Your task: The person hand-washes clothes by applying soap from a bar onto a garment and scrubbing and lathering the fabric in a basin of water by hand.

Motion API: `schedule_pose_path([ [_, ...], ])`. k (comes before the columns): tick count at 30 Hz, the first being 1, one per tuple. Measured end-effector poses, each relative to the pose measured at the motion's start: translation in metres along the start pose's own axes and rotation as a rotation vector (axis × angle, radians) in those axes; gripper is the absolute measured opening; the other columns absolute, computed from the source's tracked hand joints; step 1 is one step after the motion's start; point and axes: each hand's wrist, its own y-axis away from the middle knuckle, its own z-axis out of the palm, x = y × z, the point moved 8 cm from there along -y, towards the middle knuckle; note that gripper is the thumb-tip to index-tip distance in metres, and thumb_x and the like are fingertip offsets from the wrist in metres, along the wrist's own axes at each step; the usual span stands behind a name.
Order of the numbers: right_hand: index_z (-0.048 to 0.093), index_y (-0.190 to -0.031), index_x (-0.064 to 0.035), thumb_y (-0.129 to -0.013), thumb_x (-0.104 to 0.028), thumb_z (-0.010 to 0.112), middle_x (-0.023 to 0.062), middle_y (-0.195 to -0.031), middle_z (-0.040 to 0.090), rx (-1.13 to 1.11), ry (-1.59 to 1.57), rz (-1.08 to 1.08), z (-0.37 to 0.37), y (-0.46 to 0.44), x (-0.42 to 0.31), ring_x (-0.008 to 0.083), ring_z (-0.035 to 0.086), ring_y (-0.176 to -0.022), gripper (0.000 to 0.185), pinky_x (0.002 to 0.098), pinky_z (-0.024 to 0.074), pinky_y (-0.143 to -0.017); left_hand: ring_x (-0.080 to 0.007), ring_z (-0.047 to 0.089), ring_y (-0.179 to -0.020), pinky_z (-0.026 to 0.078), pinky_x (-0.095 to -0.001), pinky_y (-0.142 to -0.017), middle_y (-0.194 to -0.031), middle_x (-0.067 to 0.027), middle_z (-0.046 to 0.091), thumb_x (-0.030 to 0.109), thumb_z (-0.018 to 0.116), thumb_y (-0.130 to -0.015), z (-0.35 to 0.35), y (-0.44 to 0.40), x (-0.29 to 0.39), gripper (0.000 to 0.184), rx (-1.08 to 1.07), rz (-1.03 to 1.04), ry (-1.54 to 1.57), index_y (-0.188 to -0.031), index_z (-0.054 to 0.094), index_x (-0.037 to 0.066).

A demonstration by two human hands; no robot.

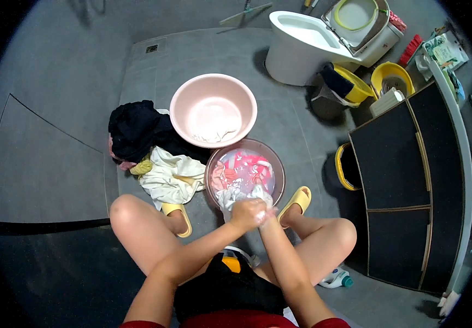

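My left hand (248,214) is closed in a fist on a wet white cloth (229,198) above the near rim of the brown basin (210,188). Pressed against it, my right hand (267,215) also grips the cloth, its fingers partly hidden and wet with suds. Cloudy, soapy water fills the basin. Bright pink fabric (247,161) and a paler pink piece (223,176) lie in that water.
A larger pale pink basin (214,106) stands behind, with a little white fabric inside. Left of it lie dark clothes (137,128) and a white garment (173,177). A toilet (296,49), yellow-rimmed bins (391,76), a dark cabinet (391,169) and a bottle (335,279) are rightward.
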Motion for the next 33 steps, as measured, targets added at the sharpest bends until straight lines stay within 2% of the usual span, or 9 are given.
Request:
schedule_pose_path([
  [2, 0.053, -0.092, -0.0077, -0.086, -0.021, 0.042, 0.0036, -0.074, 0.054, 0.494, 0.228, 0.106, 0.052, 0.032, -0.005, 0.0167, 0.054, -0.061, 0.018, 0.0283, 0.0467, -0.053, -0.0255, 0.053, -0.049, 0.040, -0.0366, -0.045, -0.052, -0.0093, 0.049, 0.023, 0.058, -0.074, 0.004, 0.001, -0.043, 0.023, 0.100, -0.055, -0.231, -0.057, 0.051, 0.008],
  [6, 0.056, -0.087, -0.0088, -0.086, -0.027, 0.045, 0.0030, -0.074, 0.055, 0.461, 0.333, -0.004, 0.054, 0.018, -0.007, 0.0148, 0.054, -0.066, 0.022, 0.0287, 0.0462, -0.057, -0.0258, 0.052, -0.047, 0.040, -0.0366, -0.043, -0.052, -0.0102, 0.051, 0.022, 0.058, -0.070, -0.019, -0.012, -0.062, 0.019, 0.258, -0.309, -0.172, -0.056, 0.052, 0.011],
  [9, 0.055, -0.092, -0.0089, -0.086, -0.028, 0.048, 0.0029, -0.078, 0.055, 0.426, 0.348, 0.010, 0.053, 0.021, -0.010, 0.0141, 0.054, -0.070, 0.021, 0.0278, 0.0454, -0.061, -0.0257, 0.053, -0.049, 0.040, -0.0366, -0.044, -0.055, -0.0096, 0.053, 0.020, 0.058, -0.070, -0.008, -0.007, 0.013, 0.015, 0.152, 0.193, -0.103, -0.059, 0.053, 0.011],
  [14, 0.050, -0.109, -0.0068, -0.086, -0.026, 0.048, 0.0028, -0.091, 0.055, 0.347, 0.310, 0.117, 0.083, 0.038, 0.001, 0.0142, 0.053, -0.079, 0.030, 0.0254, 0.0445, -0.070, -0.0257, 0.054, -0.050, 0.041, -0.0359, -0.047, -0.053, -0.0103, 0.053, 0.019, 0.058, -0.075, -0.022, -0.013, -0.068, 0.021, 0.318, -0.075, -0.286, -0.059, 0.054, 0.005],
  [15, 0.050, -0.110, -0.0063, -0.087, -0.028, 0.047, 0.0030, -0.093, 0.056, 0.282, 0.339, 0.172, 0.093, 0.037, 0.010, 0.0142, 0.054, -0.080, 0.031, 0.0256, 0.0446, -0.071, -0.0241, 0.054, -0.050, 0.042, -0.0350, -0.049, -0.053, -0.0106, 0.055, 0.024, 0.055, -0.079, -0.029, -0.009, -0.124, 0.030, 0.392, -0.521, 0.122, -0.058, 0.055, 0.003],
  [18, 0.052, -0.105, -0.0080, -0.087, -0.040, 0.041, 0.0050, -0.084, 0.058, 0.364, 0.334, 0.282, 0.118, 0.047, -0.004, 0.0157, 0.056, -0.069, 0.038, 0.0312, 0.0478, -0.064, -0.0161, 0.050, -0.050, 0.040, -0.0299, -0.051, -0.056, -0.0069, 0.057, 0.028, 0.052, -0.084, -0.017, -0.010, -0.162, 0.035, 0.162, -0.668, 0.042, -0.063, 0.057, 0.001],
  [21, 0.051, -0.106, -0.0054, -0.086, -0.032, 0.048, 0.0040, -0.082, 0.056, 0.137, 1.121, -0.149, 0.118, 0.029, -0.047, 0.0134, 0.053, -0.072, 0.033, 0.0274, 0.0440, -0.068, -0.0121, 0.050, -0.056, 0.040, -0.0276, -0.054, -0.059, -0.0018, 0.054, 0.037, 0.054, -0.081, 0.002, 0.009, -0.175, 0.038, 0.047, -0.963, 0.724, -0.064, 0.056, 0.003],
  [27, 0.061, -0.089, -0.0060, -0.079, -0.023, 0.053, 0.0141, -0.080, 0.060, -0.072, 1.706, -0.327, 0.138, 0.025, -0.078, 0.0262, 0.058, -0.077, 0.022, 0.0332, 0.0440, -0.071, -0.0205, 0.050, -0.089, 0.039, -0.0304, -0.077, -0.090, -0.0084, 0.054, 0.031, 0.067, -0.070, -0.011, -0.001, -0.134, 0.035, -0.208, -0.557, 0.491, -0.089, 0.053, 0.004],
  [33, 0.053, -0.096, -0.0004, -0.084, -0.018, 0.050, 0.0080, -0.088, 0.057, 0.337, 0.638, -0.380, 0.105, 0.036, -0.113, 0.0166, 0.056, -0.081, 0.021, 0.0286, 0.0450, -0.073, -0.0301, 0.055, -0.089, 0.044, -0.0364, -0.076, -0.095, -0.0135, 0.057, 0.016, 0.068, -0.058, -0.056, -0.005, -0.114, 0.042, -0.242, -0.357, -0.042, -0.098, 0.055, 0.012],
])
